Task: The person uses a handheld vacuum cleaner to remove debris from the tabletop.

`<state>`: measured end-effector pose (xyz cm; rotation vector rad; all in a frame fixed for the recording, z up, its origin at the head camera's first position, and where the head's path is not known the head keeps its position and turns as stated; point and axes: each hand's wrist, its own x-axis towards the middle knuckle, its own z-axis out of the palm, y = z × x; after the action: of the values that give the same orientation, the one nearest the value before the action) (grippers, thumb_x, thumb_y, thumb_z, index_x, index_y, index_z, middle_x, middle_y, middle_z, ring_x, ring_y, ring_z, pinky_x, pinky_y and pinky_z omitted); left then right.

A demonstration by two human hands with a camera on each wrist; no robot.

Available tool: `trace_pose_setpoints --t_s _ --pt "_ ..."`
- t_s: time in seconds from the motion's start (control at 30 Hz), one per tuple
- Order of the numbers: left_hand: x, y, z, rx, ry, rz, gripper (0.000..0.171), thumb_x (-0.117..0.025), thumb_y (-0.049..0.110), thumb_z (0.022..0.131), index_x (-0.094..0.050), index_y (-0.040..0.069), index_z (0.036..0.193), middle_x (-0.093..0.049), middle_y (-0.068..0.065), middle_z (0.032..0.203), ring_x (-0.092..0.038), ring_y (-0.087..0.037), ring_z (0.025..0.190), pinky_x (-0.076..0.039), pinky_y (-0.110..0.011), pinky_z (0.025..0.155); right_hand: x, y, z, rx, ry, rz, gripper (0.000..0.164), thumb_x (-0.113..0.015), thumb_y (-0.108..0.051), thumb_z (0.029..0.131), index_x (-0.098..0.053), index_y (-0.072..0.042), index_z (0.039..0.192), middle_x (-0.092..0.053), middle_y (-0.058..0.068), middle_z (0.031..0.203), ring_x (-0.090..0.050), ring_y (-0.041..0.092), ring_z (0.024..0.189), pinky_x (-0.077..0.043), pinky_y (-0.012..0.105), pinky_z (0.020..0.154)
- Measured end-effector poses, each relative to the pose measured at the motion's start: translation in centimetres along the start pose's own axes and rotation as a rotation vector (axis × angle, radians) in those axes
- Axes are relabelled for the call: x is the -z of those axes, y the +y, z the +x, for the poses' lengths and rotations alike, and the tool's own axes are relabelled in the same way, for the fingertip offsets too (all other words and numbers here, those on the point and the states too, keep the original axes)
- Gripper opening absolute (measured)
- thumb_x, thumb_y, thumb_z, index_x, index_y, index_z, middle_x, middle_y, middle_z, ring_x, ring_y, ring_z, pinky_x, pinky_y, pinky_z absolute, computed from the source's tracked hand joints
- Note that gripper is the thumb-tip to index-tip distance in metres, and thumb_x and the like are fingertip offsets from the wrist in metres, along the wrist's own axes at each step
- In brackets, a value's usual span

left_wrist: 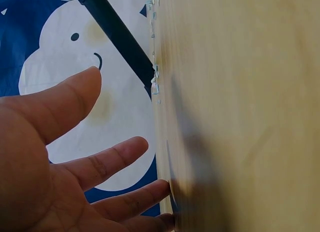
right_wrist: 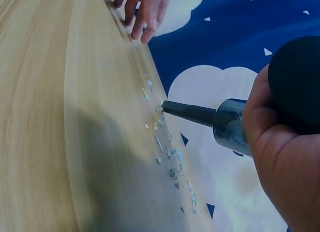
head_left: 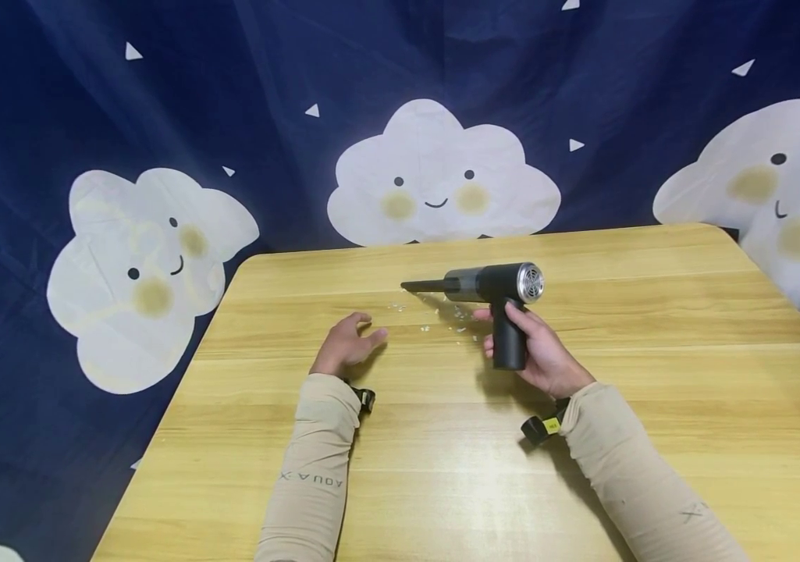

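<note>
My right hand grips the black handle of a handheld vacuum cleaner, its fingers curled round it. The vacuum has a clear grey dust cup and a narrow black nozzle that points left, its tip low over the table among small paper scraps. In the right wrist view a few bits lie close by the tip. My left hand holds nothing; its fingers are relaxed and spread in the left wrist view, the lower fingertips at the tabletop, left of the scraps.
The wooden table has rounded far corners. Behind it hangs a dark blue curtain with smiling white clouds and small white triangles. A black camera band is on the left wrist, and another camera on the right.
</note>
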<state>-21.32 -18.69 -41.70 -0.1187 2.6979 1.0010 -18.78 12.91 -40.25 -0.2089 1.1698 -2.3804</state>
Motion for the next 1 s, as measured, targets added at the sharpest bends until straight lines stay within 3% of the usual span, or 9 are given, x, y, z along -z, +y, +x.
trace_pose_setpoints --t_s 0.33,0.63,1.0 --pt "-0.03 0.02 0.06 0.008 0.0 -0.009 0.06 -0.056 0.045 0.097 -0.045 0.009 0.143 -0.037 -0.02 0.15 -0.031 -0.039 0.138 -0.029 -0.054 0.11 0.04 -0.23 -0.12 0.01 -0.017 -0.004 0.049 -0.039 -0.032 0.106 -0.027 -0.003 0.143 -0.053 0.008 0.122 -0.059 0.018 0.076 -0.054 0.026 0.072" --pt "-0.04 0.05 0.04 0.001 -0.003 -0.003 0.062 -0.056 0.047 0.096 -0.044 0.009 0.144 -0.036 -0.02 0.15 -0.031 -0.039 0.138 -0.029 -0.054 0.11 0.03 -0.41 -0.15 0.022 -0.029 -0.023 0.056 -0.038 -0.033 0.106 -0.02 0.002 0.147 -0.054 0.007 0.121 -0.06 0.017 0.075 -0.055 0.026 0.072" --pt "-0.12 0.04 0.11 -0.003 0.006 -0.01 0.061 -0.056 0.045 0.097 -0.045 0.008 0.143 -0.037 -0.02 0.149 -0.031 -0.039 0.138 -0.029 -0.054 0.11 0.01 -0.58 -0.33 0.031 -0.045 -0.006 0.037 -0.038 -0.032 0.106 -0.045 -0.007 0.133 -0.054 0.009 0.121 -0.059 0.018 0.076 -0.055 0.026 0.072"
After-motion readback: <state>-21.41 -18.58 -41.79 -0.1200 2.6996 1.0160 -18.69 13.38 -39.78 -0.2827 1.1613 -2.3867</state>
